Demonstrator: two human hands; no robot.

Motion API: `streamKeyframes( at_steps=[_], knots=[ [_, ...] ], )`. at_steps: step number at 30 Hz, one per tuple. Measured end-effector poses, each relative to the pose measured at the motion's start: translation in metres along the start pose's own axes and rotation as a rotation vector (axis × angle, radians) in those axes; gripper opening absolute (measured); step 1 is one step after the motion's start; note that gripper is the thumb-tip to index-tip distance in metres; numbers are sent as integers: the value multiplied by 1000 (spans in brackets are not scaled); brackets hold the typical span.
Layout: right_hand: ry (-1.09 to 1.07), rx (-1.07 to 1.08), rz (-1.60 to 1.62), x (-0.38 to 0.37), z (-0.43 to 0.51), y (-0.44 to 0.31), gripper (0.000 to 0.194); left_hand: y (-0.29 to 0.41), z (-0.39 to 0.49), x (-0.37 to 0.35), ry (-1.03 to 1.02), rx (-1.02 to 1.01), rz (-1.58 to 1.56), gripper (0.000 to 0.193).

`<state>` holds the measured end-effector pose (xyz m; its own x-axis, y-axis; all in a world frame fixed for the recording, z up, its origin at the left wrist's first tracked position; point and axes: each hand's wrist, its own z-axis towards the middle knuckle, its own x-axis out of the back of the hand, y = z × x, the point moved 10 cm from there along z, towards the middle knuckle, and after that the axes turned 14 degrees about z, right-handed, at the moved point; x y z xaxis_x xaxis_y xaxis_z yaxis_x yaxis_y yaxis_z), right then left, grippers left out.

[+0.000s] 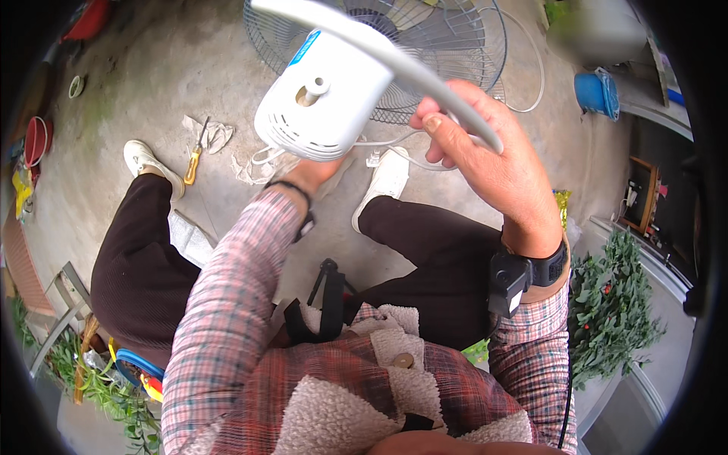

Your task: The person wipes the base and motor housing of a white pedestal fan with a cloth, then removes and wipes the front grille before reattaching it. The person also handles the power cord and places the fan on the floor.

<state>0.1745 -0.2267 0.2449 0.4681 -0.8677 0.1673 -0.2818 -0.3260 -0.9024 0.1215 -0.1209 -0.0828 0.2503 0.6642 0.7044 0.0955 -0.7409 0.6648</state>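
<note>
A white plastic fan motor housing (335, 74), with vent slots and a small knob (317, 86), is raised in front of me. My left hand (319, 172) supports it from beneath, its fingers mostly hidden by the housing. Between the thumb and fingers of my right hand (497, 162) is the end of a curved pale-grey plastic strip (421, 74), blurred and crossing above the housing. A white cord (392, 140) runs between the housing and my right hand. Beyond them is the wire fan grille (455, 68) with grey fan blades (418, 20).
On the concrete floor (136, 102) lie a yellow-handled screwdriver (193, 166), a crumpled rag (219, 135) and a white plug (373, 158). A blue bucket (591, 94) stands to the right, near a leafy plant (608, 313). At far left is a red bucket (37, 142).
</note>
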Motion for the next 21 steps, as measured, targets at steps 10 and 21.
streamKeyframes(
  at_steps=[10, 21],
  knots=[
    [153, 365, -222, -29, 33, -34, 27, -59, -92, 7, -90, -652, 547, 34],
    [168, 492, -738, -89, 51, -46, 49, -155, -90, 49, -218, 117, 427, 22]
  ],
)
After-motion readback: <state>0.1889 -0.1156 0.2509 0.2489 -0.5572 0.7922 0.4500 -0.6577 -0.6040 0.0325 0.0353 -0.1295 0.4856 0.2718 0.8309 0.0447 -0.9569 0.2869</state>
